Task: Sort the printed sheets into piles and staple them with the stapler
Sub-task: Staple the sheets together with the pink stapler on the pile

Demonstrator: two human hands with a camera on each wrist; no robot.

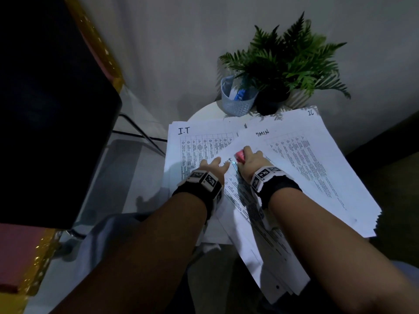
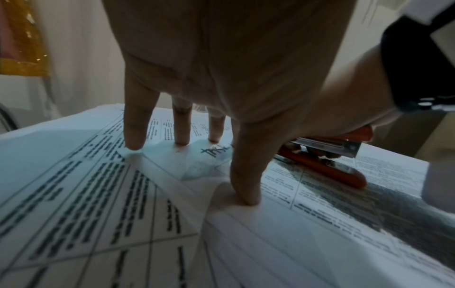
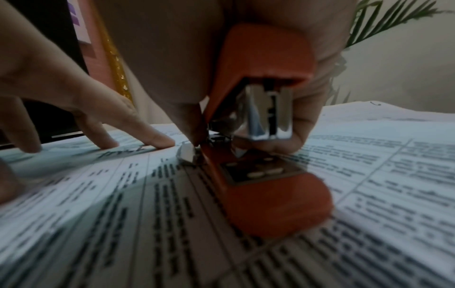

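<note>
Fingers of the left hand [image 1: 212, 167] are pressing flat on white printed sheets [image 1: 301, 164] while the right hand [image 1: 250, 160] is gripping the small red stapler [image 1: 239, 156] atop them; loose sheets may slip, misaligning the staple.

It looks like a dim corner of an office or a home workspace. A small round white table [image 1: 204, 112] stands against a plain grey wall [image 1: 181, 41], covered with printed sheets [image 1: 306, 159] of tables, some hand-labelled at the top. A potted fern [image 1: 288, 57] and a pale basket [image 1: 237, 103] of supplies sit at the back, a dark chair [image 1: 56, 121] to the left.
</note>
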